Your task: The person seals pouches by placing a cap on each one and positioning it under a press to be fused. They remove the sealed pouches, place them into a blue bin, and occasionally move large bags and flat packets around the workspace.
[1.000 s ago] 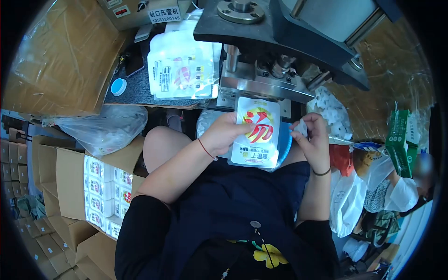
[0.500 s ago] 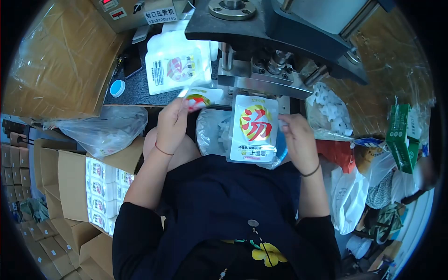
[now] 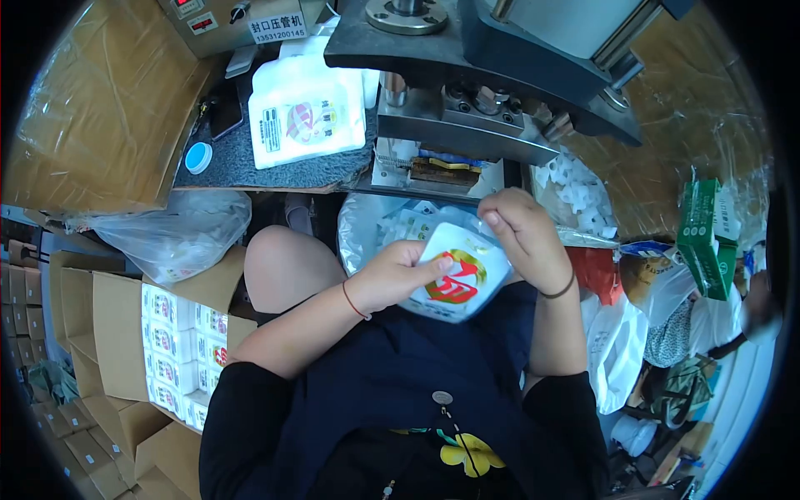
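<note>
A white printed pouch with a red character on a yellow-green patch is tilted above my lap. My left hand grips its left side, the thumb lying across the print. At the pouch's upper right corner is my right hand, fingers pinched together on the edge or on a clear strip there; which one I cannot make out. Behind the pouch stands a bin with a clear liner holding printed scraps. Above the hands is the metal press, its lower bed visible.
A stack of white pouches, a blue cap and a phone lie on the left worktop. An open carton of packed pouches stands lower left. White plastic pieces and a green box are right.
My left hand has moved right and down onto the large pouch, which is now tilted. The small printed piece it held is gone from it. My right hand has closed at the pouch's top corner.
</note>
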A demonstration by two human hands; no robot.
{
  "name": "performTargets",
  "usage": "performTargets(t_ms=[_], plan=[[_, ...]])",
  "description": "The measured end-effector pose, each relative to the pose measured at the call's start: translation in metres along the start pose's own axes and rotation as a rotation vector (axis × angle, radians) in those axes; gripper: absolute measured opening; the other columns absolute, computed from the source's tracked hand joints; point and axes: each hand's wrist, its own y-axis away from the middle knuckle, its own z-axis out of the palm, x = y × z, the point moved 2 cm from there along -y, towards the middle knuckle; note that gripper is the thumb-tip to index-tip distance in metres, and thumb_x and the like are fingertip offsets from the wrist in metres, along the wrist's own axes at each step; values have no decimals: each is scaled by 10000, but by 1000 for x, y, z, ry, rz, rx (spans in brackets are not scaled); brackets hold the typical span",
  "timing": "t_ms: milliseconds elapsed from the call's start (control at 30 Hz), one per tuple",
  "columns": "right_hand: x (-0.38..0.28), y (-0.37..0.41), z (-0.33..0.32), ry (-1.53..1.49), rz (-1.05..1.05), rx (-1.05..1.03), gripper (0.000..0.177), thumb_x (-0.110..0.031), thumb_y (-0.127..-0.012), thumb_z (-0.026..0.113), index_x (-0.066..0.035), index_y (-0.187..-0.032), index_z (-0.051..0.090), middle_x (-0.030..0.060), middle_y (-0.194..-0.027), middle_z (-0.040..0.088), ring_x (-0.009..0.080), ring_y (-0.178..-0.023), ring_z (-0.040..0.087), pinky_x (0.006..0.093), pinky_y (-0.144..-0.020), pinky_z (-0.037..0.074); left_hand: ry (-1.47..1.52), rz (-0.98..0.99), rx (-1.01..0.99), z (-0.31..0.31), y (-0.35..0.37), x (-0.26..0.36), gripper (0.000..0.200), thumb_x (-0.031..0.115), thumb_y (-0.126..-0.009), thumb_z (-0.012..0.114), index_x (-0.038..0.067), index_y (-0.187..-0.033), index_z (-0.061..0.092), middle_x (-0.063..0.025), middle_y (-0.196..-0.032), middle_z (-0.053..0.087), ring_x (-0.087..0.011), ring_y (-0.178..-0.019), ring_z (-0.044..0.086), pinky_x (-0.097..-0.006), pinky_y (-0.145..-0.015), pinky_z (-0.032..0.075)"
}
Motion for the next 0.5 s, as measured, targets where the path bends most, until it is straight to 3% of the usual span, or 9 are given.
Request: performTargets(t_ms=[33,133,167,200,267,367,467,500], plan=[[1,4,-1,-59,68,-83,181,-165,-983,613,-22,-1073,676,150,-994,696,369,-942,654,436,-824,526,73,-42,-48,4,-1,-4,338,247,-1029,657,-41,-1204,689,-73,-1095,737,-98,-958,669,-279,-886,545],[8,9,-11,-60,100,-4,222,-178,-990,600,-30,-1140,670,166,-1059,700,389,-974,658,446,-841,530,182,-135,-100,8,-7,-8,304,148,-994,682,-40,-1232,671,-96,-1156,728,-135,-1007,690,-305,-925,550],[19,11,-19,192,149,88,262,-169,-986,597,-44,-1210,653,177,-1128,696,400,-1007,662,454,-857,534,179,-121,-86,3,-10,-8,300,125,-983,685,-41,-1233,668,-100,-1160,728,-142,-1011,695,-310,-927,551],[31,13,-28,352,290,171,254,-129,-955,612,-55,-1194,657,185,-1154,685,402,-1017,665,461,-857,537,177,-106,-70,-3,-14,-9,299,103,-973,688,-42,-1234,666,-103,-1163,728,-148,-1016,699,-315,-928,553],[63,20,-45,565,334,222,257,-105,-904,653,-62,-1157,665,179,-1191,660,403,-1004,664,475,-840,543,241,-36,28,-21,-26,2,280,27,-941,663,-44,-1212,661,-120,-1151,731,-177,-1006,718,-344,-915,567],[102,35,-38,676,354,95,348,-36,-838,692,-69,-1182,649,178,-1234,610,416,-1048,638,490,-841,527,282,-50,113,-36,-35,38,276,19,-938,654,-47,-1206,652,-138,-1146,728,-200,-998,721,-351,-909,578],[112,36,-33,584,339,135,274,-36,-816,704,-50,-1088,666,174,-1188,607,414,-968,653,499,-817,540,289,-60,127,-39,-43,27,273,28,-938,663,-42,-1201,656,-138,-1137,727,-194,-1028,708,-342,-893,580],[111,36,-32,537,345,151,273,11,-801,690,-35,-1069,662,175,-1137,607,416,-981,650,495,-820,539,247,27,135,-38,-44,23,369,58,-952,668,-47,-1296,587,-131,-1204,703,-179,-1033,699,-333,-897,568]])
